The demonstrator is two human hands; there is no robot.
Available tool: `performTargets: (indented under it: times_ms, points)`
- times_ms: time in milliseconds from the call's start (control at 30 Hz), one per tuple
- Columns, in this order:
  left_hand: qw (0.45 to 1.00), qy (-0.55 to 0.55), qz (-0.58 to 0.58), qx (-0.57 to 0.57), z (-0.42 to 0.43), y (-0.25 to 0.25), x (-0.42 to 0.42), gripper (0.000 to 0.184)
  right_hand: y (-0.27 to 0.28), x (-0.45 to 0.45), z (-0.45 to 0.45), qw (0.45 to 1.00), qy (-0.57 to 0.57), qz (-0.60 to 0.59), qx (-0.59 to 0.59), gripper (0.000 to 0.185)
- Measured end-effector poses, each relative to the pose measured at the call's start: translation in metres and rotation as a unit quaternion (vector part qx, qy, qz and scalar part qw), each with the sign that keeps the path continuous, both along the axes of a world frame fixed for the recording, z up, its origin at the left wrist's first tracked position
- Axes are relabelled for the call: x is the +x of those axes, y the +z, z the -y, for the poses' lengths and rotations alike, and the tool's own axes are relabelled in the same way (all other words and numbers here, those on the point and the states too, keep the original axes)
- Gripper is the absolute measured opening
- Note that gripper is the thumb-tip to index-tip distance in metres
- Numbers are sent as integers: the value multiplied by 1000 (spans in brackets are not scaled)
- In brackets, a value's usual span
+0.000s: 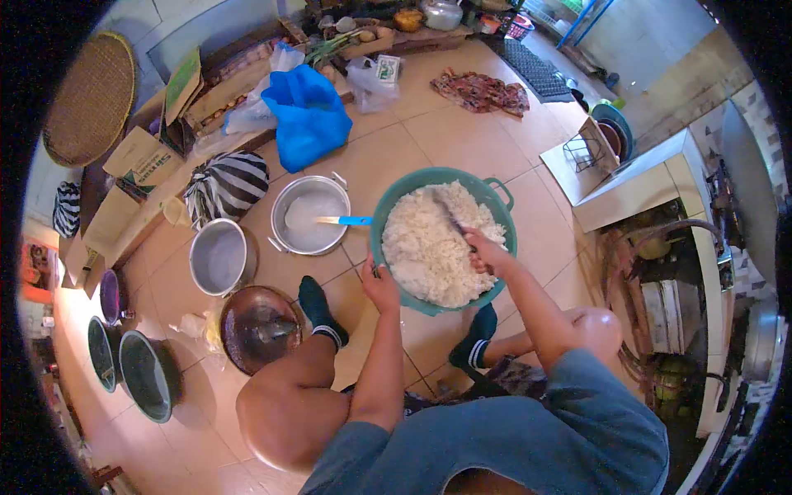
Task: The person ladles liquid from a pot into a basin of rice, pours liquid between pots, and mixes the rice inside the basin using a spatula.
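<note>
A large green basin full of white rice stands on the tiled floor in front of me. My right hand is closed round the handle of a dark paddle, whose blade rests in the top of the rice. At the basin's lower left rim is my left hand, touching the edge with its fingers partly hidden. Left of the basin sits a metal pot with whitish contents and a blue-handled spatula lying across its rim.
Another metal pot, a brown basin, a striped bundle and a blue plastic bag are on the left. Dark green tubs stand farther left. A tiled stove counter is at the right; a patterned cloth lies ahead.
</note>
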State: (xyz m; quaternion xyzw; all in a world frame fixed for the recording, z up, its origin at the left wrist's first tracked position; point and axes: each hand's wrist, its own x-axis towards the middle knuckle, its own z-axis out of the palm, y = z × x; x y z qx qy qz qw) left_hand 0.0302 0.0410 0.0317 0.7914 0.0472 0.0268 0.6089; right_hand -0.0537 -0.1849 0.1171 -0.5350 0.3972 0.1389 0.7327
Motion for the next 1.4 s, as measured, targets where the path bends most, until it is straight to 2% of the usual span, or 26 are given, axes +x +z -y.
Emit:
performTargets:
  times_ms: [67, 100, 167, 200, 300, 333, 367, 433, 500, 600, 667, 733, 800, 867, 900, 967, 1033, 1133, 1167, 1233, 1300, 1400]
  points:
    - [1000, -5, -3, 9, -5, 0, -2, 34, -2, 5, -26, 984, 119, -22, -128, 40]
    - [1000, -8, -6, 13, -4, 2, 0, 35, -28, -3, -34, 959, 192, 36, -207, 43]
    - [1000, -9, -14, -3, 1, 4, 3, 35, -44, -40, -59, 891, 275, 128, -338, 50]
    - [1000, -6, -21, -21, 2, 2, 3, 34, -42, -59, -69, 869, 318, 34, -378, 51]
    - [999, -3, -5, -37, 0, -14, 4, 33, -42, -97, -61, 878, 289, 117, -364, 49]
    - [999, -3, 4, -38, 0, -20, 4, 33, 7, -96, -56, 929, 263, 17, -260, 47]
    - [999, -6, -12, -30, -2, -16, 2, 33, 69, -90, -50, 957, 232, -86, -149, 45]
    - [999, -13, -44, -19, -1, 1, 1, 33, 85, -103, -25, 985, 131, -88, -75, 42]
    - [999, -1, -28, -15, 1, -6, 2, 32, 77, -113, 7, 984, 83, -67, -144, 43]
    - [1000, 1, -11, -10, 0, -6, 4, 32, 66, -95, 51, 997, -39, -35, -52, 36]
    - [1000, -6, -15, -5, -1, -5, 3, 33, 13, -67, 86, 988, -69, -41, 133, 28]
    - [1000, -16, -25, 3, -2, -7, 4, 34, 2, -14, 51, 995, -62, -53, 54, 23]
    - [999, -21, -7, 28, -5, -3, 1, 36, -11, 16, 21, 1000, 5, -14, 6, 28]
    - [999, -21, 0, 28, -2, -8, -1, 37, -16, 16, 1, 980, 122, -28, -154, 30]
    - [1000, -17, -2, 19, -1, -14, 0, 36, -22, 9, -8, 947, 167, 43, -271, 32]
    - [1000, -6, 1, 12, 0, -17, 0, 33, -55, -16, -24, 819, 244, 180, -488, 38]
    - [1000, 9, 8, 15, 2, -14, 1, 29, -42, -45, -41, 842, 335, 95, -413, 40]
    - [999, 1, 37, 37, -2, -21, 3, 26, -28, -96, -57, 825, 325, 145, -439, 43]
    - [999, 4, 38, 38, -2, -18, 2, 27, -11, -100, -52, 877, 312, 86, -355, 44]
    - [999, 10, 35, 36, 0, -6, -1, 28, 49, -97, -39, 946, 272, -40, -172, 46]
    - [999, -8, 31, -17, -2, -2, -2, 29, 91, -95, -22, 973, 196, -70, -97, 48]
    - [999, -7, 15, -30, -4, -4, 0, 32, 68, -100, 17, 990, 54, -38, -123, 47]
